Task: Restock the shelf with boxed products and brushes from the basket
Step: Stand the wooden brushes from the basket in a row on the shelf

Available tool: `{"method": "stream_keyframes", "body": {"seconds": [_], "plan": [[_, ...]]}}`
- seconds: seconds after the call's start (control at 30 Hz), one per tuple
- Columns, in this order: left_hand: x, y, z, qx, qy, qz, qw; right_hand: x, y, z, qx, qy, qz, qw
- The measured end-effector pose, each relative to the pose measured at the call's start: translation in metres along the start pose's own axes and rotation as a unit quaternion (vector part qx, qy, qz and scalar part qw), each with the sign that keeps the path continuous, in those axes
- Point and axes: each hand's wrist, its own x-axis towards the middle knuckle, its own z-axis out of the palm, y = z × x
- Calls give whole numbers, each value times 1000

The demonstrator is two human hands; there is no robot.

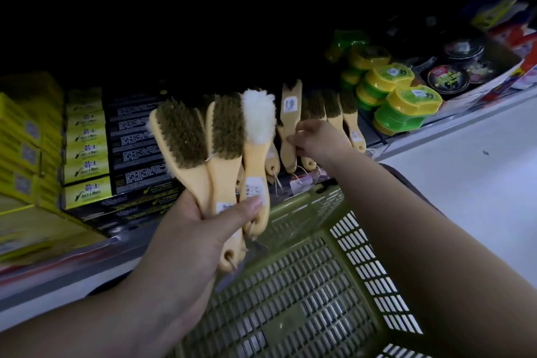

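Head view: left hand (pixel 186 229) clamped three brushes (pixel 223 148) by their handles, above the green basket (pixel 305 285). Right hand (pixel 315 139) pinched a brush handle (pixel 289 136) on the shelf (pixel 386 142) beyond the basket; boxed products (pixel 87 151) stacked up-left.

Brushes (pixel 223 151) showing pale smooth wood handles, coarse brown bristles; one wearing fluffy white fleece pad. Paper stickers clinging to handles. Basket (pixel 305 285) looking matt olive plastic, perforated. Boxes (pixel 87 154) showing printed card, slight sheen. Tins (pixel 406 102) gleaming glossy plastic. Shelf (pixel 87 264) edge glinting like metal.
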Motion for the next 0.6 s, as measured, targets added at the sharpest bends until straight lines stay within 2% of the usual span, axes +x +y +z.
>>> {"method": "stream_keyframes", "body": {"seconds": [0.13,0.33,0.4,0.47,0.5,0.6], "plan": [[9,1,5,1,-1,23,1000,8,5,6,-142,10,-15,990],[26,-3,18,16,5,29,999,9,7,5,-138,34,14,990],[32,-5,21,9,11,21,1000,-1,2,1,-159,90,-47,982],[37,-6,23,13,18,15,1000,-18,-4,-1,-101,118,-107,982],[39,-7,24,16,24,14,999,-29,-7,-2,-47,91,-114,988],[47,-9,25,22,40,17,999,-65,-13,2,53,-88,-52,993]]}}
